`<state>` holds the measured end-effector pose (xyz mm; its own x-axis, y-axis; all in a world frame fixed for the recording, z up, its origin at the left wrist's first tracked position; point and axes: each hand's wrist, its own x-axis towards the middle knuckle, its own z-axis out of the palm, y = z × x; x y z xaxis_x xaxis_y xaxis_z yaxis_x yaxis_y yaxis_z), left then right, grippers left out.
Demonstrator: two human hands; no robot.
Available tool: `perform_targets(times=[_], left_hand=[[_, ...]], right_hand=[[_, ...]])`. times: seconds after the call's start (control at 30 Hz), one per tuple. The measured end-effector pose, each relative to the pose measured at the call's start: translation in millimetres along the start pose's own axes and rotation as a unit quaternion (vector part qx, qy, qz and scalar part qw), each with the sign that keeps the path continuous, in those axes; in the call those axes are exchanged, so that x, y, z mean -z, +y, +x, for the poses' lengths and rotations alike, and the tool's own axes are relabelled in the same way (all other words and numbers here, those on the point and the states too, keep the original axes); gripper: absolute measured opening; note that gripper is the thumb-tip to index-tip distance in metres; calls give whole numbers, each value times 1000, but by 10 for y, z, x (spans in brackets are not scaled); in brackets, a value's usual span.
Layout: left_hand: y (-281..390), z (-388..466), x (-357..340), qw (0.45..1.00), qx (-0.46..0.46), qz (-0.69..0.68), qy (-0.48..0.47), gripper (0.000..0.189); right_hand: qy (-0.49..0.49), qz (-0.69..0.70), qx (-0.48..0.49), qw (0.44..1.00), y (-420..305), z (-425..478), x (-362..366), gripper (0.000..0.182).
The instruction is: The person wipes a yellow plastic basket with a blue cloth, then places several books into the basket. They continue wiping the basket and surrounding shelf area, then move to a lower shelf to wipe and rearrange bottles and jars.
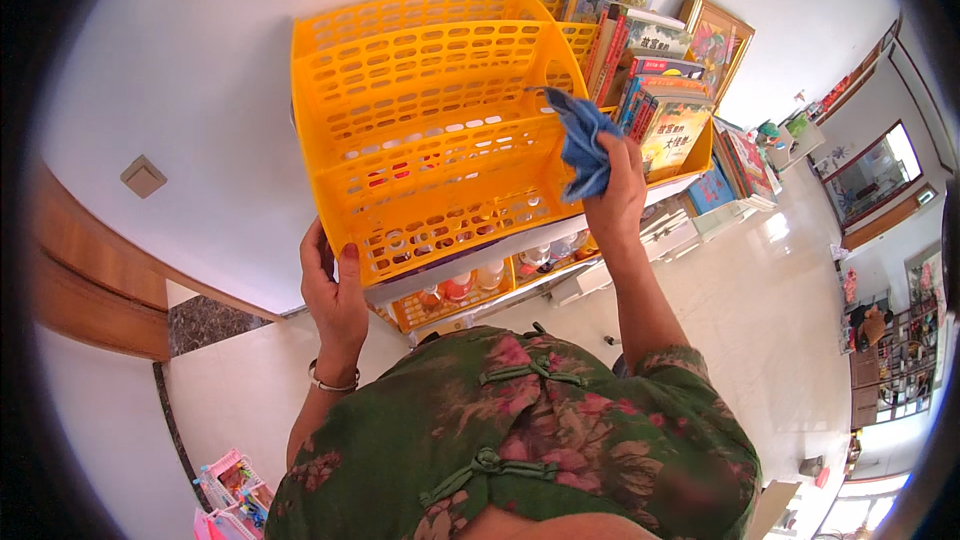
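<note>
A yellow perforated plastic book rack (442, 75) with stepped compartments stands before me against the white wall. My left hand (337, 289) grips its front left corner, the thumb over the edge and the fingers along the outer side. In my right hand (619, 191) is a crumpled blue cloth (581, 139), held by the rack's right-hand divider. The cloth hangs partly over the front compartment and partly hides the divider. Just right of that hand, upright children's books (679, 131) fill the rack's other section.
Bottles (459, 286) stand in a lower yellow basket (420, 319) under the rack. A gold-framed picture (716, 45) leans behind the books. More books (742, 161) stand farther right. Pink toy baskets (234, 491) sit on the floor at lower left.
</note>
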<state>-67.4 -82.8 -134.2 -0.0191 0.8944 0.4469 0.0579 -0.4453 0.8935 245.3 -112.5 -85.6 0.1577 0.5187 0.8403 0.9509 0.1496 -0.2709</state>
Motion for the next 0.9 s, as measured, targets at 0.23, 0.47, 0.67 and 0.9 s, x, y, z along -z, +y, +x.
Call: perform_targets(times=[0.23,0.47,0.67,0.9], left_hand=[[-18,-13,-4,1000,-3,0,-2,40],[-27,-24,1,1000,11,-1,4,38],[-54,-23,3,1000,8,-7,12,39],[-65,-16,-18,1000,1,3,11,39]], right_hand=[[-66,-50,-4,997,17,-392,240,45],[-59,118,-85,988,-175,-52,566,39],[15,93,27,995,-118,810,249,38],[-47,-29,77,996,48,703,-117,35]])
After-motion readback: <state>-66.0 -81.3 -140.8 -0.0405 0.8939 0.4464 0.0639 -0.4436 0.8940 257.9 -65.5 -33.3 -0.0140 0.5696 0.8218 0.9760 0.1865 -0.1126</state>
